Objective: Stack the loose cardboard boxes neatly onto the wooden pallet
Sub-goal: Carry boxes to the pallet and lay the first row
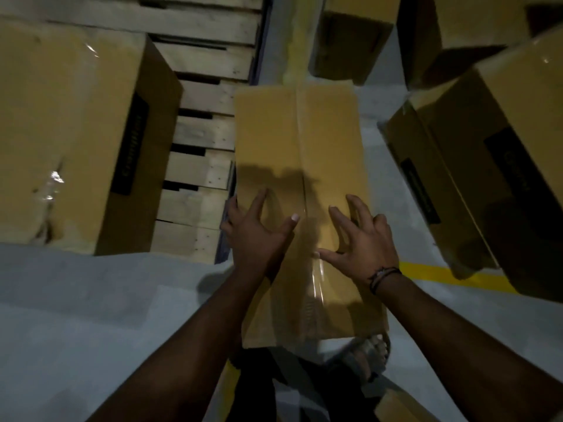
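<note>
Nothing is legible: black labels [130, 147] on the boxes [61, 117] show only blurred lettering

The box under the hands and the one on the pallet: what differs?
The middle box lies beside the pallet, under the left hand and right hand; the left box sits on the pallet, untouched. The left box shows a dark label, the middle box only its taped top. Both are brown cardboard.

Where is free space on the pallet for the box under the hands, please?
Bare slats of the pallet lie free between the large box on it and the middle box, and further up. The right side is crowded: stacked boxes stand close.
</note>
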The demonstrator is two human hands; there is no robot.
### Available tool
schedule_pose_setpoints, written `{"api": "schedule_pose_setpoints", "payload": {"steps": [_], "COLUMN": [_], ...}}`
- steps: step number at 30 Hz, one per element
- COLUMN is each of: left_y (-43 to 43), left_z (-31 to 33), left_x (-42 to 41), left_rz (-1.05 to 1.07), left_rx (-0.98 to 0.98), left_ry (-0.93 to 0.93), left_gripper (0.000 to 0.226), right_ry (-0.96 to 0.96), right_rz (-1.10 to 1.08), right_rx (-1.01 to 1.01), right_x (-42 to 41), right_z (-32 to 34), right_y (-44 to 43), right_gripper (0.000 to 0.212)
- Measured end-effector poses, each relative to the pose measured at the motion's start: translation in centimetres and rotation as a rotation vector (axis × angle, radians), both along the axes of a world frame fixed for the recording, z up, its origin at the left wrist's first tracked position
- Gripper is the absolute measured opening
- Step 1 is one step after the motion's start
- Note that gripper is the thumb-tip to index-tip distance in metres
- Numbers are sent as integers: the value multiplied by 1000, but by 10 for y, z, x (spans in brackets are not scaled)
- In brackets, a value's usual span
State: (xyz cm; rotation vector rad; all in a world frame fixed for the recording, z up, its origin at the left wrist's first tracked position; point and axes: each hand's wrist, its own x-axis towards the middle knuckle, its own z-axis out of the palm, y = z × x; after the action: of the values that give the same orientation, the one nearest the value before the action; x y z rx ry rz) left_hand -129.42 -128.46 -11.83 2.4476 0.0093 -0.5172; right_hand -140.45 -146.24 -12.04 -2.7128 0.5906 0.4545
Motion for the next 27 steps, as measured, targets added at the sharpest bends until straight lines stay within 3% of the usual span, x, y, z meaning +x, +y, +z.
{"api": "schedule_pose_setpoints", "payload": {"steps": [11, 18, 21, 24, 27], "left_y": [118, 165, 185, 218, 246], "left_z": [66, 56, 36, 10, -3], "left_x": [136, 208, 245, 278, 273], "left_rz": [-14, -214, -256, -275, -319], "left_rx": [-49, -29, -2, 166, 292], "left_ry": [-74, -38, 64, 148, 148], "left_gripper": [85, 82, 71, 66, 76], "right_ry": [-119, -81, -36, 57, 95], "right_rz": [-81, -196, -143, -38, -183], "right_rx": [-29, 58, 119, 211, 278], "right_x": [123, 169, 189, 207, 213], "right_z": [54, 41, 25, 4, -11], "right_y": [123, 172, 182, 188, 191], "right_gripper": [97, 94, 84, 74, 88]}}
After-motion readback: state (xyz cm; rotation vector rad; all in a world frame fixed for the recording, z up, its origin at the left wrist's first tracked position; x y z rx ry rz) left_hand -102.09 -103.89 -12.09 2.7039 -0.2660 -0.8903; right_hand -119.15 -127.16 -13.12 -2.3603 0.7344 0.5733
